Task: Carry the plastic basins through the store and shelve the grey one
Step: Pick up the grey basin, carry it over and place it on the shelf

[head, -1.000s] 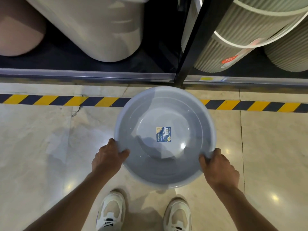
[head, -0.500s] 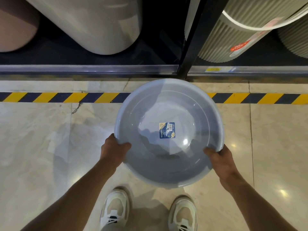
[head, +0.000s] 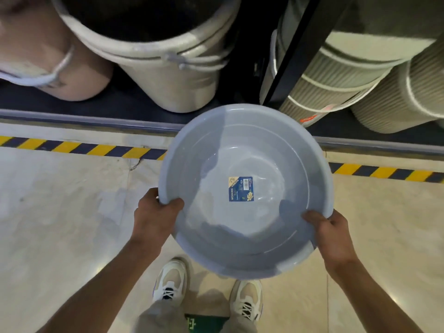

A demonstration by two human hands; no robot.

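I see the left hand and right hand gripping the grey basin by its near rim (blue sticker inside).

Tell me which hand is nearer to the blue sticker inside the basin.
Left, narrowly. The left hand grips the basin rim left of and just below the sticker; the right hand grips the rim farther off, lower right.
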